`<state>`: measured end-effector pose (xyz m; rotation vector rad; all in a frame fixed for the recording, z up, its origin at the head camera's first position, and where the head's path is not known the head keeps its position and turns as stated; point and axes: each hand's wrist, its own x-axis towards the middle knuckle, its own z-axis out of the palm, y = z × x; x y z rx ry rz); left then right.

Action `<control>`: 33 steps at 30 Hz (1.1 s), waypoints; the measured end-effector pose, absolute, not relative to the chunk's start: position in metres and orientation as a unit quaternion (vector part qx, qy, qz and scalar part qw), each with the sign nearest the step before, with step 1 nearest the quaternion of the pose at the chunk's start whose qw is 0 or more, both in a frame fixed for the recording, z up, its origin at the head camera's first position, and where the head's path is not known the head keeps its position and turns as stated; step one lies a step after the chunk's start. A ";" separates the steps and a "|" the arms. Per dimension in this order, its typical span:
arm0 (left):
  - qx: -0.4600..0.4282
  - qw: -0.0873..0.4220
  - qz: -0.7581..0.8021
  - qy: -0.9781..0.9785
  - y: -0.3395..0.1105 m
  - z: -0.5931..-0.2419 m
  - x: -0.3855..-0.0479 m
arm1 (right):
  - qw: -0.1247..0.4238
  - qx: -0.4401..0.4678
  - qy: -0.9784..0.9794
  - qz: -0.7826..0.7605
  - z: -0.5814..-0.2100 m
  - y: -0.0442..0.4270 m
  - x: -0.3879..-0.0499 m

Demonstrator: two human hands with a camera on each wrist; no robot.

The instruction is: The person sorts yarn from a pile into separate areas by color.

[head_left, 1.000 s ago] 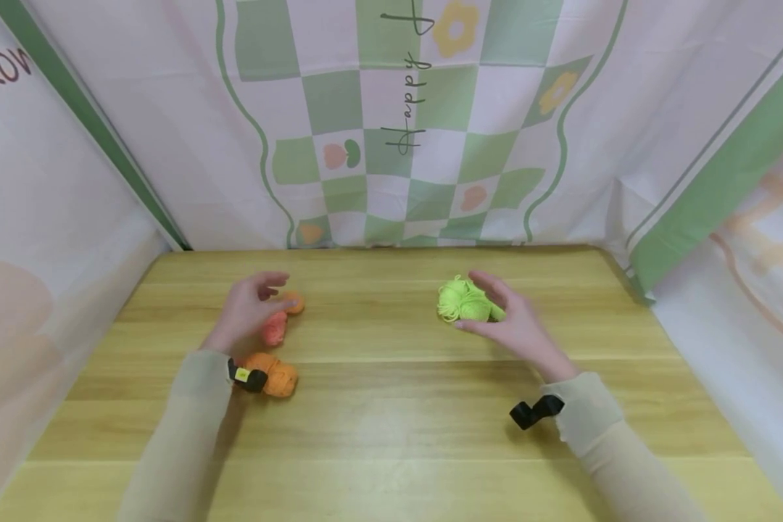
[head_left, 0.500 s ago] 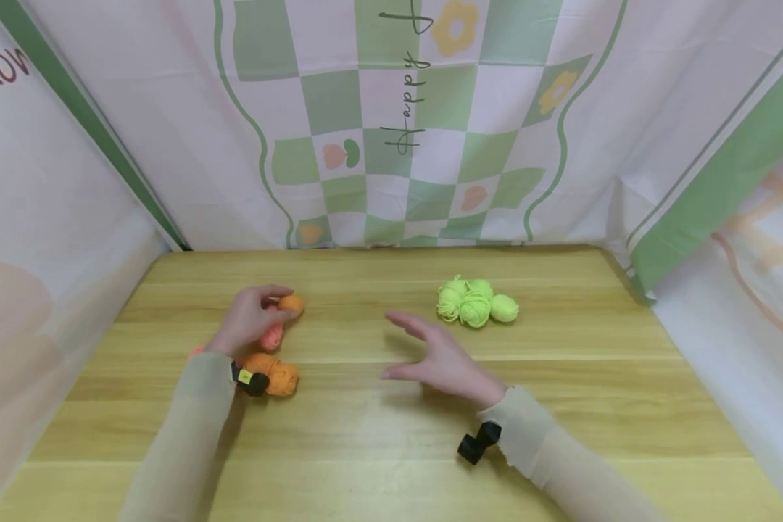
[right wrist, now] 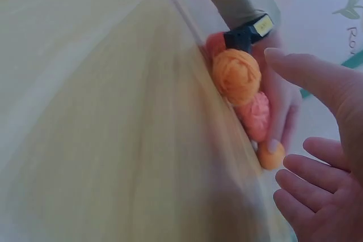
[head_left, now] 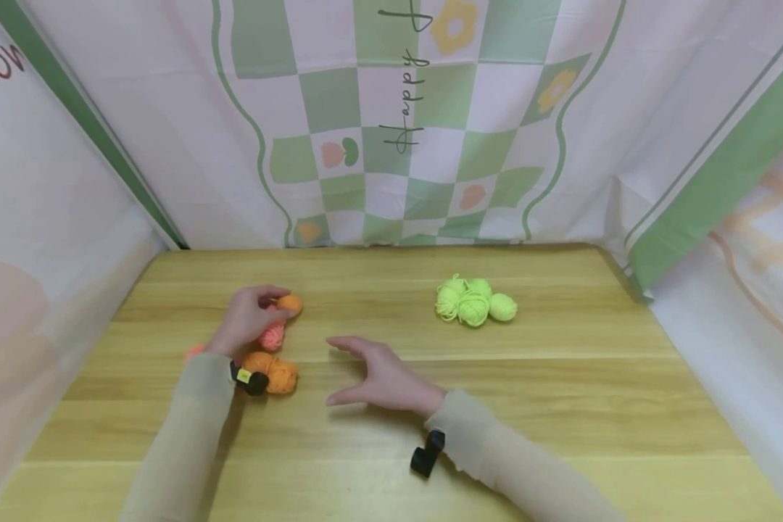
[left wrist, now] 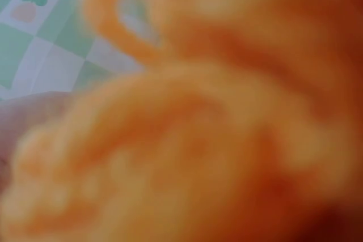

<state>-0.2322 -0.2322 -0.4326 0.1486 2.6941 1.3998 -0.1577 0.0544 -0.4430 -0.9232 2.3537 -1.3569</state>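
Head view: left wrist camera (head_left: 255, 382) partly hides orange yarn (head_left: 283, 375), cloth (head_left: 388, 148) behind.

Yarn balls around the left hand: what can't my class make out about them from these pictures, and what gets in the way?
1. Leftmost pink ball: head view, mostly hidden by the left hand and sleeve.
2. Small orange ball: head view, partly covered by that hand's fingers.
3. Orange yarn: left wrist view, blurred and cut off by the frame's edges, so single strands can't be traced.
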 end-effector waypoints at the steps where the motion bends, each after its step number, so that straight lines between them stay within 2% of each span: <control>1: 0.046 0.050 0.463 0.884 -0.232 -0.433 -0.232 | 0.134 -0.323 0.813 -0.465 -0.443 0.050 -0.158; 17: 0.047 0.045 0.459 0.886 -0.235 -0.434 -0.237 | 0.135 -0.337 0.812 -0.457 -0.441 -0.010 -0.170; 33: 0.044 0.045 0.464 0.883 -0.232 -0.435 -0.236 | 0.087 -0.354 0.822 -0.437 -0.454 -0.036 -0.174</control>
